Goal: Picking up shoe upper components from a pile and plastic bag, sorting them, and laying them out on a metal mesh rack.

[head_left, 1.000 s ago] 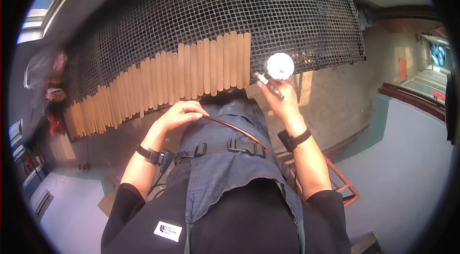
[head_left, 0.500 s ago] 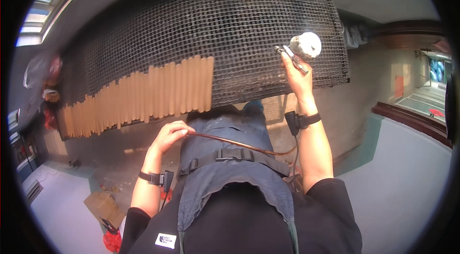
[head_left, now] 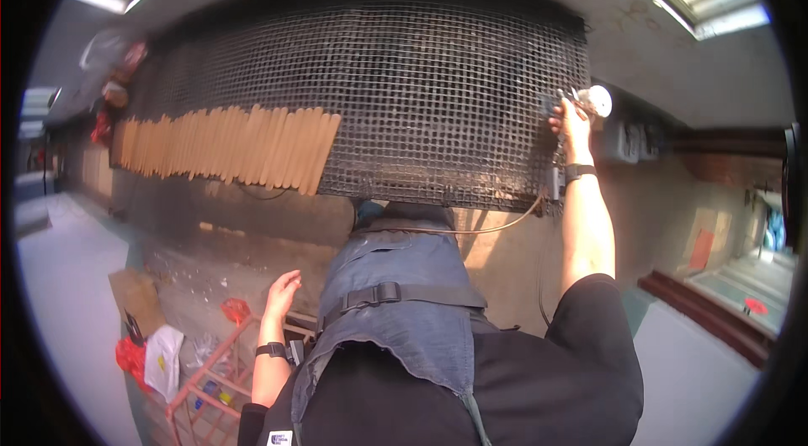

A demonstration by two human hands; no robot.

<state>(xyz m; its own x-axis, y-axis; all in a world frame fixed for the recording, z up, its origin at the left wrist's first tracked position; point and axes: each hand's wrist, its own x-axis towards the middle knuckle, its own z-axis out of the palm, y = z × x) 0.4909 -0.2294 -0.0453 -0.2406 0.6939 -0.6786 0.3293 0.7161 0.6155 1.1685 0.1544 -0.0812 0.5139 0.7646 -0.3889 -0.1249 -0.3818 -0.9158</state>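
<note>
In my right hand point(head_left: 573, 124) is a spray gun with a round white cup point(head_left: 598, 101), held over the right end of a dark wire mesh rack point(head_left: 438, 84). A thin brownish hose point(head_left: 497, 230) curves from near the gun along the rack's front edge and across in front of my apron. My left hand point(head_left: 284, 290) is off the hose, low on the left beside my body, with fingers apart and nothing in it. Many slim tan wooden slats point(head_left: 244, 146) lie side by side along the left front of the mesh.
A pinkish metal frame point(head_left: 189, 387) stands at the lower left, near a white bag point(head_left: 163, 358), a red bag point(head_left: 132, 362) and a cardboard box point(head_left: 136, 301). Plastic bags point(head_left: 109, 55) lie at the rack's far left end. White containers point(head_left: 631, 143) stand past its right end.
My right hand has carried the spray gun right, to the rack's right end. My left hand has let go of the hose and dropped down and back. The view has shifted.
</note>
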